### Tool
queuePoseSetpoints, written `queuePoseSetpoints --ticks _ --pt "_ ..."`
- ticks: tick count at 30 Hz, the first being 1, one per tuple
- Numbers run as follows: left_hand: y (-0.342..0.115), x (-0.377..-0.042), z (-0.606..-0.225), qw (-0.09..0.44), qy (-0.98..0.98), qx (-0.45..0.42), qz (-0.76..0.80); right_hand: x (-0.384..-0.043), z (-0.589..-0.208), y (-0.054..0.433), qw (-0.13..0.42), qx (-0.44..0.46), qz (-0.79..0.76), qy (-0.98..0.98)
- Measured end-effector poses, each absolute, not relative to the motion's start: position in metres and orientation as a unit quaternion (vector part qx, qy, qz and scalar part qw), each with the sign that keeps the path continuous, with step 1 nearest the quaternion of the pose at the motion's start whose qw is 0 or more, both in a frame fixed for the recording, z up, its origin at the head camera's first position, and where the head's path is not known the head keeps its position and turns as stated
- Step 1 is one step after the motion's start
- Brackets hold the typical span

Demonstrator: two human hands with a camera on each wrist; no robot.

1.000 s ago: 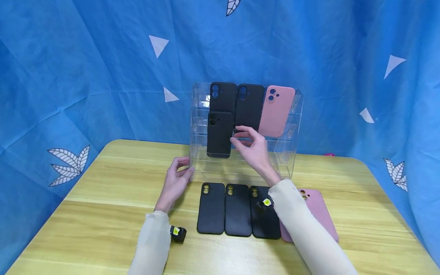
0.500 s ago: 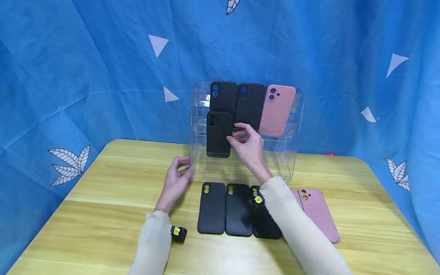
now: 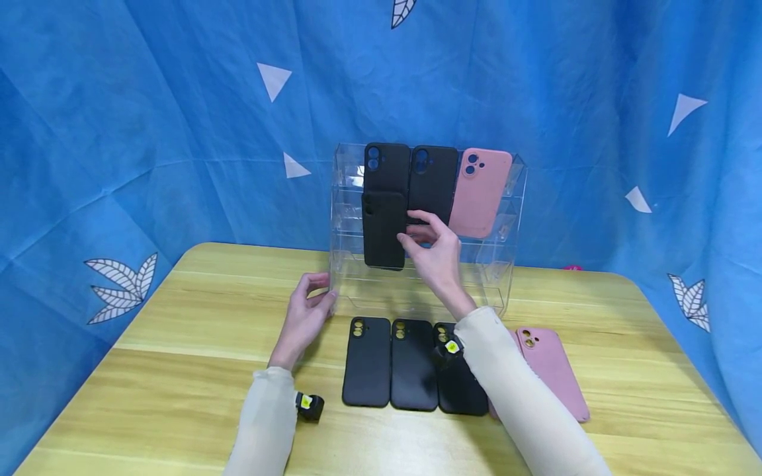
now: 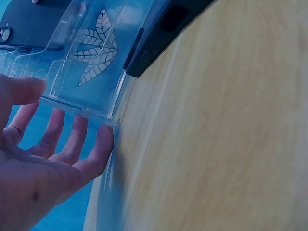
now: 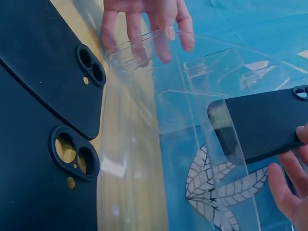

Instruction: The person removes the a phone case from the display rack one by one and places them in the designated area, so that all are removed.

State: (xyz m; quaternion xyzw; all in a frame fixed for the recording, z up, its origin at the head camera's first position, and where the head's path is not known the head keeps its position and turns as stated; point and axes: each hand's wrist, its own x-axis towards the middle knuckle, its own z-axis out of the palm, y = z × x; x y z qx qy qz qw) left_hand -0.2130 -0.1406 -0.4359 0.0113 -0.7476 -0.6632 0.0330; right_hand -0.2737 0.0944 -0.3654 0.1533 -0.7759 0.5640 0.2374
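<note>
A clear acrylic display stand rises at the back of the table. My right hand pinches the right edge of a black phone case at the stand's second tier. In the right wrist view, the held case has its lower end behind a clear front panel. My left hand grips the stand's left side low down, thumb in front and fingers behind, as the left wrist view shows. Two black cases, one of them, and a pink case fill the top tier.
Three black phone cases, the nearest left one included, lie in a row on the wooden table. Pink cases lie to their right, partly under the right sleeve. A blue curtain hangs behind.
The held black case shifts slightly left, then back right and a little up, and its lower edge now slants. My right hand moves with it. The left hand stays on the stand.
</note>
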Motion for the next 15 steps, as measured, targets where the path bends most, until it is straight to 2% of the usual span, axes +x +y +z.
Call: queuePoseSetpoints --ticks 15 --pt "-0.140 -0.213 -0.436 0.031 -0.742 0.013 -0.669 -0.268 -0.350 0.106 0.235 0.171 0.600 -0.745"
